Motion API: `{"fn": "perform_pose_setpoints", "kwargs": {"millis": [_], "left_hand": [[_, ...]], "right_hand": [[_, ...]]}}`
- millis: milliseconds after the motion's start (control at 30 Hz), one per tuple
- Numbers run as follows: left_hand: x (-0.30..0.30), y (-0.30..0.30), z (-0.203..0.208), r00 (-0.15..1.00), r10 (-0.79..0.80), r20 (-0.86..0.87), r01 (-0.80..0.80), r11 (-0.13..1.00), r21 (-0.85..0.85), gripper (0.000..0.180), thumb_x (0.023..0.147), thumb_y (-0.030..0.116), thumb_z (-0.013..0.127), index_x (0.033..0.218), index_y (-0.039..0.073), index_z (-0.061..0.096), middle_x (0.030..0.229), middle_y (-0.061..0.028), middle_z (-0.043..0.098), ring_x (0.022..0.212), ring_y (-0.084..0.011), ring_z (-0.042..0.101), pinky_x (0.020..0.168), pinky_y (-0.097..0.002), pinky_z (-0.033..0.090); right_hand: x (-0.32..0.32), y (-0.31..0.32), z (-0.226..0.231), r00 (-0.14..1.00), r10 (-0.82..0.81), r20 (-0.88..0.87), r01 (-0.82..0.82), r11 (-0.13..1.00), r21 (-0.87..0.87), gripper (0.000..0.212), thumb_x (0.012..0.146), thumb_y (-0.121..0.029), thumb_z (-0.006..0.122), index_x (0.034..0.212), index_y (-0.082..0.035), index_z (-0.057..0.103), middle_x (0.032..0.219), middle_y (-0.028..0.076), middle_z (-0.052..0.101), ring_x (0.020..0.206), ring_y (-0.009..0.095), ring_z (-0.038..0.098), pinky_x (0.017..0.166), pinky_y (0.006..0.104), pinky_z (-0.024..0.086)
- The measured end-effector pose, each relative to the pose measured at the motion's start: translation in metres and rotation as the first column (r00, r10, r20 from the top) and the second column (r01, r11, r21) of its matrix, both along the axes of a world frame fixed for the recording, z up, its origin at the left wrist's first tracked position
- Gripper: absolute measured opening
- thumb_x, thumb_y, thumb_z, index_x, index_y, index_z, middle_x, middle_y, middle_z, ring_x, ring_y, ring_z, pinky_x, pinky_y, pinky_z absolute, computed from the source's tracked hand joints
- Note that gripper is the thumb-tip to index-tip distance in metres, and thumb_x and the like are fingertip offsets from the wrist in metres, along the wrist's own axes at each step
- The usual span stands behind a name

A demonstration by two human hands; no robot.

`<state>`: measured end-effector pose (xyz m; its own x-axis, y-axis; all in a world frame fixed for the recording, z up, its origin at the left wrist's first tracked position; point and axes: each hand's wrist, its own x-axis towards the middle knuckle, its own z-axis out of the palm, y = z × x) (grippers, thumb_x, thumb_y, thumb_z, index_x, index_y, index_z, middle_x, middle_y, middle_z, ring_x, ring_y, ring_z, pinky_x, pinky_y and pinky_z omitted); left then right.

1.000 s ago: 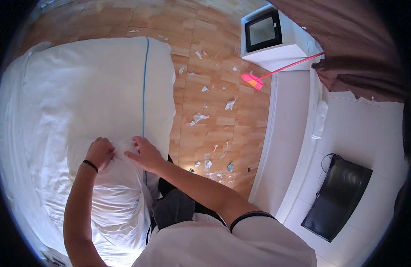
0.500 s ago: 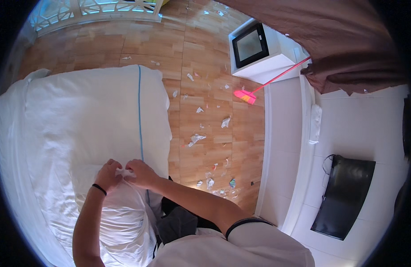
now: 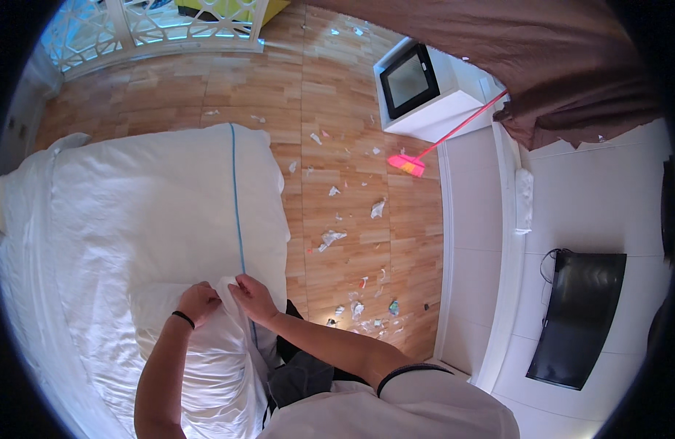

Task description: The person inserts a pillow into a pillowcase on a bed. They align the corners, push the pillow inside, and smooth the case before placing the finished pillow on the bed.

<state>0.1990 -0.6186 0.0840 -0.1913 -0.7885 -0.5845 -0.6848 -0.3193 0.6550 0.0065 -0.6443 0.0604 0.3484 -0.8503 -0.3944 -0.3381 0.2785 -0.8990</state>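
Note:
Just in front of me, a plump white pillowcase lies creased on the bed. My left hand pinches its far edge with closed fingers. Beside it, slightly to the right, my right hand also grips the edge, and a raised fold of white cloth stands between the two hands. The bed has a white cover with a thin blue stripe running along its right side; the stripe passes under my right hand. What fills the pillowcase is hidden.
Torn paper scraps litter the wooden floor right of the bed. A pink broom leans by a white cabinet. A brown curtain hangs at upper right; a black television is on the right wall.
My hands have drawn slightly apart, the right one moving right, with a fold of the white cloth stretched up between them. The view has shifted a little.

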Motion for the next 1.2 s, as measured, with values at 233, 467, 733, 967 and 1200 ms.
{"fn": "perform_pose_setpoints", "kwargs": {"millis": [233, 467, 733, 967, 1200], "left_hand": [[0.008, -0.001, -0.011, 0.998, -0.042, 0.051, 0.042, 0.999, -0.005, 0.018, 0.083, 0.021, 0.062, 0.089, 0.008, 0.073, 0.092, -0.0157, 0.064, 0.094, -0.0347, 0.061, 0.084, -0.043, 0.05], [0.024, 0.015, -0.007, 0.993, -0.041, 0.108, 0.036, 0.999, 0.041, 0.021, 0.084, 0.022, 0.061, 0.096, 0.012, 0.075, 0.096, -0.0146, 0.064, 0.1, -0.0324, 0.062, 0.088, -0.0422, 0.051], [0.025, 0.019, 0.005, 0.777, -0.405, 0.482, 0.359, 0.914, 0.189, 0.019, 0.082, 0.019, 0.059, 0.093, 0.019, 0.075, 0.102, -0.0094, 0.066, 0.104, -0.0293, 0.062, 0.089, -0.0441, 0.052], [0.02, 0.005, 0.006, 0.873, -0.334, 0.355, 0.327, 0.942, 0.08, 0.018, 0.081, 0.022, 0.061, 0.092, 0.016, 0.073, 0.105, -0.0114, 0.065, 0.102, -0.0321, 0.062, 0.09, -0.0459, 0.051], [0.017, 0.014, -0.03, 0.924, -0.264, 0.277, 0.261, 0.964, 0.052, 0.017, 0.08, 0.018, 0.062, 0.093, 0.01, 0.07, 0.106, -0.0149, 0.065, 0.103, -0.0346, 0.062, 0.088, -0.0454, 0.051]], "right_hand": [[-0.007, -0.031, -0.004, 0.979, 0.157, 0.131, -0.198, 0.888, 0.415, 0.038, 0.093, -0.035, 0.065, 0.113, -0.004, 0.061, 0.094, 0.007, 0.063, 0.082, 0.016, 0.059, 0.074, 0.0293, 0.05], [0.003, -0.012, -0.03, 0.836, 0.525, -0.157, -0.508, 0.85, 0.139, 0.069, 0.079, -0.054, 0.071, 0.12, 0.0, 0.06, 0.118, 0.022, 0.062, 0.111, 0.04, 0.058, 0.095, 0.0431, 0.046], [0.002, -0.001, -0.021, 0.833, 0.456, -0.313, -0.486, 0.874, -0.019, 0.068, 0.077, -0.046, 0.072, 0.126, 0.0, 0.056, 0.121, 0.023, 0.06, 0.112, 0.038, 0.058, 0.096, 0.0416, 0.046], [0.009, -0.017, -0.015, 0.836, 0.518, -0.18, -0.503, 0.855, 0.128, 0.064, 0.077, -0.04, 0.072, 0.125, -0.002, 0.056, 0.117, 0.024, 0.061, 0.109, 0.038, 0.059, 0.093, 0.0425, 0.047], [0.009, 0.006, -0.042, 0.855, 0.437, -0.279, -0.416, 0.899, 0.135, 0.08, 0.075, -0.045, 0.075, 0.134, 0.003, 0.051, 0.134, 0.025, 0.055, 0.127, 0.037, 0.051, 0.108, 0.0407, 0.04]]}}
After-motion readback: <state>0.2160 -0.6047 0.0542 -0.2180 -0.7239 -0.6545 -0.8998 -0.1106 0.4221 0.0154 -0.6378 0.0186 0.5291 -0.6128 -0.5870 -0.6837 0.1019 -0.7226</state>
